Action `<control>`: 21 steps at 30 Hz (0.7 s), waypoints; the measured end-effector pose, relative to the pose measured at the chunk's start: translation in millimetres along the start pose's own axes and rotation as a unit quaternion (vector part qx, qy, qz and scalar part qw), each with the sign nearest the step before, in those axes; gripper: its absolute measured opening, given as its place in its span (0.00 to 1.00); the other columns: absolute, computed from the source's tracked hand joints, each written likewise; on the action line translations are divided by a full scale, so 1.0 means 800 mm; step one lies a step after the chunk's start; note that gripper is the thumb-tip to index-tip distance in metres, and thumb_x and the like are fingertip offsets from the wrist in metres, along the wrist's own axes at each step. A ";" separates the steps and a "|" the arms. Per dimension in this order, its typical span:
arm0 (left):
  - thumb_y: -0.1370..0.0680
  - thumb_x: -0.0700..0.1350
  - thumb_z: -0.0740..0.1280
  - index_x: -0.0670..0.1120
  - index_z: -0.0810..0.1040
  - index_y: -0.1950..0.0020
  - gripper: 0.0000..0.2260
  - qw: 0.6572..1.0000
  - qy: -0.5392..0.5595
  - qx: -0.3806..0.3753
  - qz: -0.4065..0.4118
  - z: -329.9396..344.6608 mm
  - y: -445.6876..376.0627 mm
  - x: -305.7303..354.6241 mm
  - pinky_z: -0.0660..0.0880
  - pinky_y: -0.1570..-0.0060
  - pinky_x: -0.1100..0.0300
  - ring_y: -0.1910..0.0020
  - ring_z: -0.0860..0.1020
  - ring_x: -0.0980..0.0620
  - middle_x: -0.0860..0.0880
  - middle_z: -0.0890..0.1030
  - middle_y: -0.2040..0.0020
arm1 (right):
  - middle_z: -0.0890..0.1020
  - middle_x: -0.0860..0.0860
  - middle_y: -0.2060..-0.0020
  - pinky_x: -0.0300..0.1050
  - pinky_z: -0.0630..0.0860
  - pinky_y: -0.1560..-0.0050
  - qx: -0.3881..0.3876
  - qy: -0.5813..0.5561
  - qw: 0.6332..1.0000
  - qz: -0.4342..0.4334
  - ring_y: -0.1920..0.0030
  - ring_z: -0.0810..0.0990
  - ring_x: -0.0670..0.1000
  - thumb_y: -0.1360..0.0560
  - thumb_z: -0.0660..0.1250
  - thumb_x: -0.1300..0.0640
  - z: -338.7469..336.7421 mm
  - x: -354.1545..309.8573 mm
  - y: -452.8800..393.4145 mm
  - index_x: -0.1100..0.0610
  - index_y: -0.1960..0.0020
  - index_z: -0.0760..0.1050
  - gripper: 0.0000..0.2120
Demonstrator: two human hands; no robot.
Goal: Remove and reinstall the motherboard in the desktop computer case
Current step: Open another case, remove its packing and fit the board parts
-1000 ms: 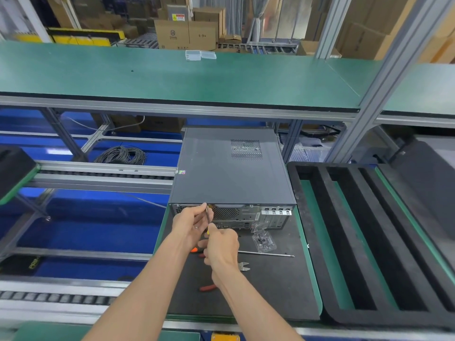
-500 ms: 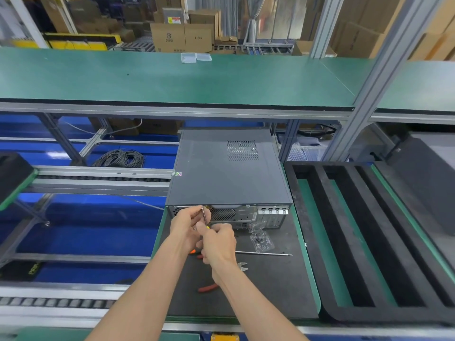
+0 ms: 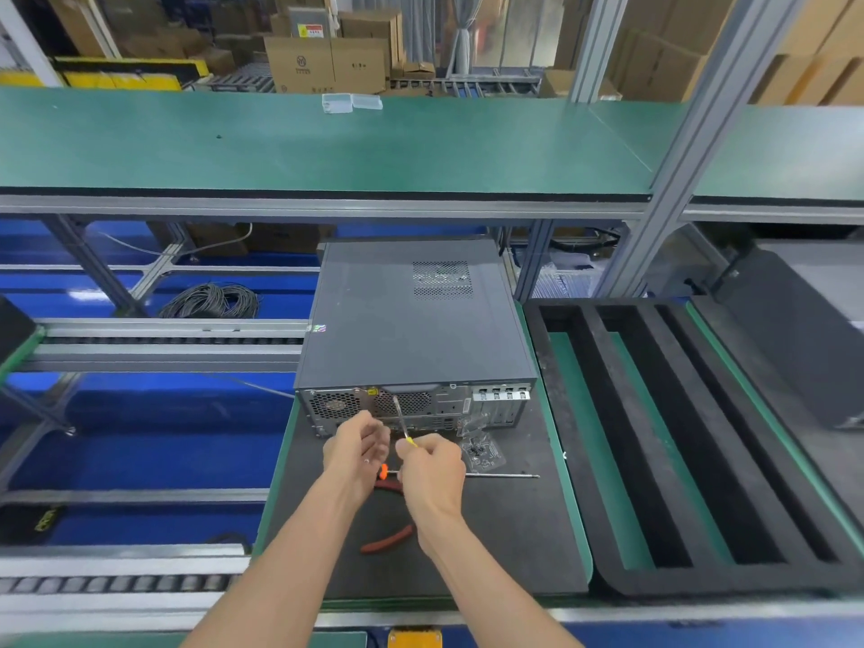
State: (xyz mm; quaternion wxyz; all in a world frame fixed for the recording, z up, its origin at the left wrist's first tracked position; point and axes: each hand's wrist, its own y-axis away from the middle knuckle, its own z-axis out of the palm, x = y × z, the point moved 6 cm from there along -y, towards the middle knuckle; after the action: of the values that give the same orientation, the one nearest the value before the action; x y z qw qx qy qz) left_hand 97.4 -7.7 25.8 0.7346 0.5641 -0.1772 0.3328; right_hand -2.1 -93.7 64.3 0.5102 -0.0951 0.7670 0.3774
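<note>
The dark grey desktop case [image 3: 397,320] lies closed on a black mat [image 3: 514,530], its rear panel [image 3: 449,406] facing me. My right hand [image 3: 432,474] grips a small yellow-handled screwdriver [image 3: 401,420], whose shaft points up at the rear panel near the fan grille. My left hand [image 3: 357,444] is just left of the shaft, not touching it. Its fingers are curled, with a tiny shiny piece [image 3: 366,460], seemingly a screw, at them. The motherboard is hidden inside the case.
A long orange-handled screwdriver [image 3: 500,475], red-handled pliers [image 3: 388,540] and a clear bag of screws [image 3: 481,453] lie on the mat. A black foam tray [image 3: 654,437] sits to the right. A green shelf [image 3: 327,147] overhangs the case. Roller conveyors run on the left.
My left hand has let go of the screwdriver shaft and dropped down and left. The right hand has drawn back a little from the rear panel with the screwdriver.
</note>
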 end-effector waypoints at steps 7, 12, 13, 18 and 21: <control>0.23 0.36 0.56 0.35 0.74 0.62 0.11 0.996 -0.041 -0.026 -0.074 0.066 0.012 -0.068 0.74 0.77 0.62 0.73 0.78 0.45 0.38 0.80 0.68 | 0.83 0.52 0.62 0.49 0.75 0.57 0.099 -0.031 0.994 0.028 0.58 0.80 0.54 0.27 0.68 0.56 -0.078 0.021 -0.027 0.54 0.60 0.80 0.04; 0.15 0.50 0.57 0.31 0.75 0.52 0.21 0.990 -0.052 -0.049 -0.121 0.108 0.015 -0.101 0.78 0.55 0.53 0.62 0.75 0.43 0.37 0.77 0.56 | 0.83 0.53 0.62 0.51 0.76 0.55 0.144 -0.030 0.988 0.044 0.59 0.80 0.54 0.25 0.67 0.55 -0.126 0.030 -0.044 0.54 0.59 0.79 0.05; 0.16 0.53 0.57 0.33 0.74 0.53 0.23 0.989 -0.033 -0.058 -0.133 0.114 0.017 -0.104 0.75 0.61 0.56 0.65 0.72 0.45 0.38 0.75 0.57 | 0.83 0.53 0.62 0.50 0.76 0.55 0.150 -0.029 0.987 0.044 0.59 0.80 0.54 0.25 0.67 0.54 -0.132 0.031 -0.047 0.55 0.60 0.78 0.06; 0.17 0.59 0.56 0.29 0.71 0.43 0.29 0.983 0.068 -0.062 -0.160 0.125 0.010 -0.110 0.71 0.42 0.42 0.55 0.73 0.39 0.38 0.72 0.55 | 0.83 0.53 0.62 0.50 0.76 0.55 0.154 -0.021 0.987 0.050 0.59 0.81 0.54 0.26 0.68 0.54 -0.141 0.036 -0.053 0.54 0.61 0.79 0.07; 0.17 0.59 0.55 0.31 0.68 0.31 0.31 0.971 0.138 -0.096 -0.172 0.126 0.007 -0.110 0.67 0.35 0.39 0.41 0.75 0.40 0.40 0.73 0.43 | 0.84 0.53 0.61 0.52 0.77 0.53 0.142 -0.022 0.988 0.049 0.57 0.81 0.54 0.25 0.67 0.55 -0.136 0.036 -0.051 0.53 0.59 0.80 0.06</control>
State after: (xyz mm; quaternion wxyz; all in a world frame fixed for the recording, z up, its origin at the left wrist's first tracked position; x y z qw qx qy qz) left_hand 42.1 -128.1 3.8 0.8490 0.4613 -0.0053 0.2577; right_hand -70.7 -188.9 41.1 0.5162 0.0241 0.8051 0.2911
